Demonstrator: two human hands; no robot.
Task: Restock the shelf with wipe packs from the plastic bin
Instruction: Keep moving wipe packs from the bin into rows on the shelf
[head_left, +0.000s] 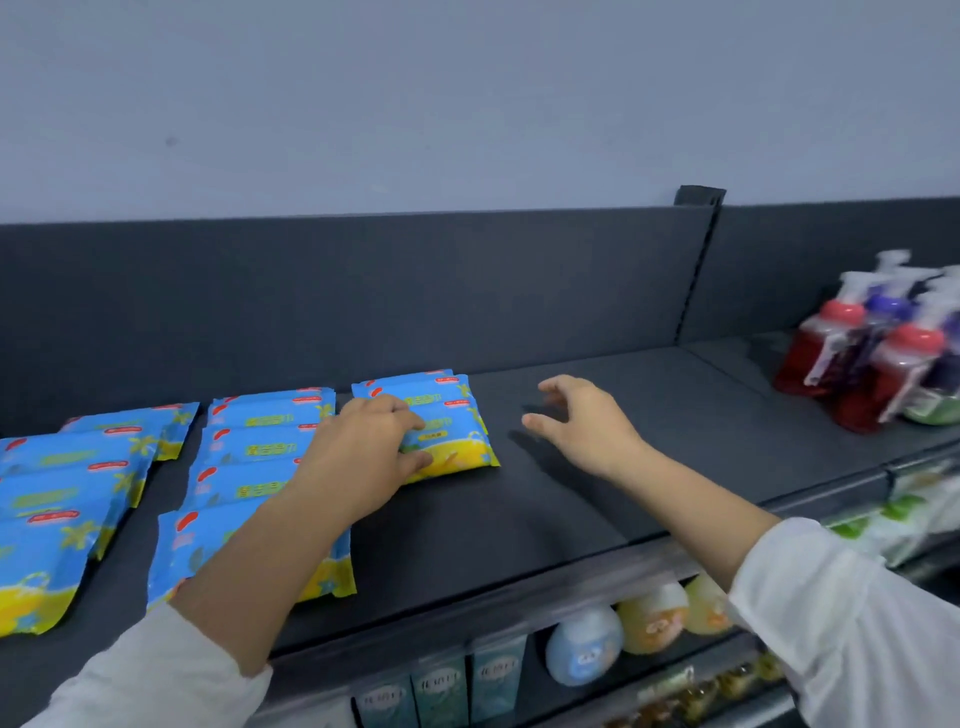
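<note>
A dark shelf (571, 509) runs across in front of the person. Blue and yellow wipe packs lie flat on it in three rows. The left row (62, 499) and the middle row (244, 467) each have several packs that lap over one another, from the back of the shelf to the front edge. The right pile (462, 447) is short and sits toward the back, just beside the middle row.

The left hand (363, 457) lies on top of the right pile. Its grip is not closed round the pack: the fingers and thumb are a little bent and press down on the top pack. The left arm crosses over the middle row.

The right hand (587, 421) hangs just over a bare part of the shelf, to the right of the pile. Its grip is spread, with loose fingers, and it holds nothing. Both arms wear white sleeves.

Far to the right stand pump bottles (878, 364) with red and purple soap. Below the shelf are round bottles (584, 644) and teal boxes (441, 686).
</note>
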